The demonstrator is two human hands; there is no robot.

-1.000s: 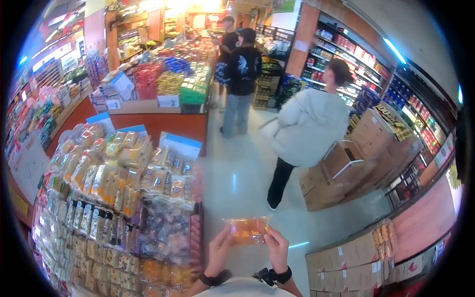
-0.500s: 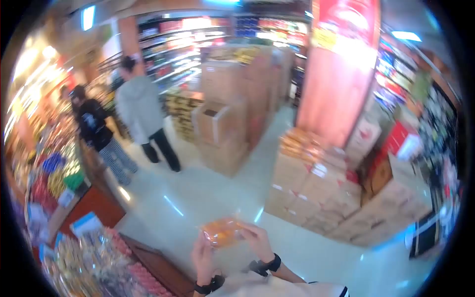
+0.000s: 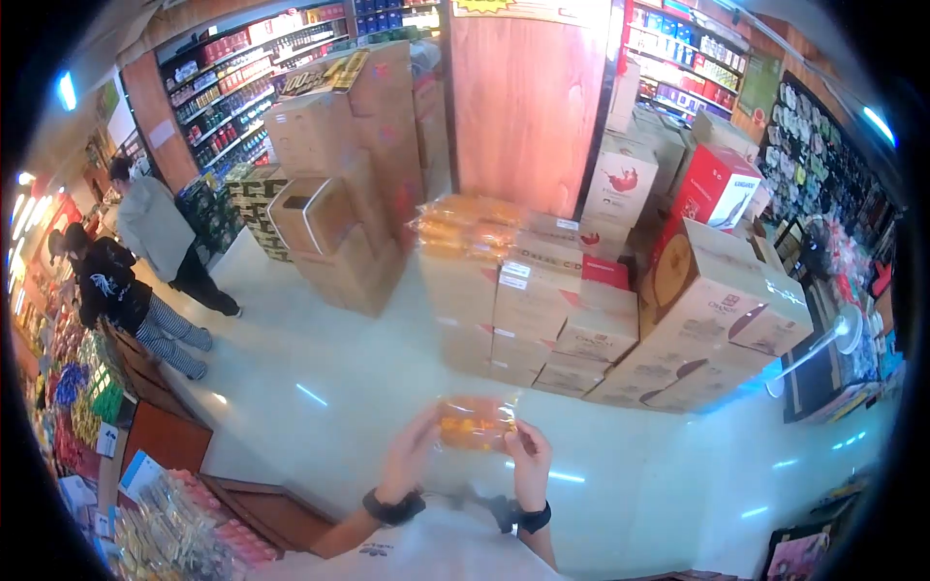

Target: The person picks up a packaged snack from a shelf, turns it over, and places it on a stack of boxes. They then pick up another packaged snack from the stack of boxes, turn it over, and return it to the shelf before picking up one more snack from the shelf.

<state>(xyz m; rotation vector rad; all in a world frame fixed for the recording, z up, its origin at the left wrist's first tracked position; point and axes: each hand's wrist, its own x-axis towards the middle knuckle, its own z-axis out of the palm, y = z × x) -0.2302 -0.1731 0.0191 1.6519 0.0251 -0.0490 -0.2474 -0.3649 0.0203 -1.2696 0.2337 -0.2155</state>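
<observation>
A clear plastic packet (image 3: 477, 423) with orange-yellow contents is held up in front of my body, above the floor. What exactly is inside cannot be made out. My left hand (image 3: 409, 455), a little blurred, grips the packet's left end. At its right end, my right hand (image 3: 528, 457) pinches the wrapper with thumb and fingers. Dark bands circle both wrists. Beyond the packet, similar orange packets (image 3: 475, 225) lie piled on a stack of cardboard boxes (image 3: 547, 315).
Bagged goods (image 3: 170, 533) fill a wooden display stand (image 3: 276, 504) at lower left. Two people stand along the left counter (image 3: 170, 431). A tall carton stack (image 3: 354, 223) rises left of the wooden pillar (image 3: 523, 107). A white fan-like object (image 3: 843, 329) is at right.
My view has turned right, so the people and cartons appear further left. Both hands still hold the packet, which now shows its face more squarely.
</observation>
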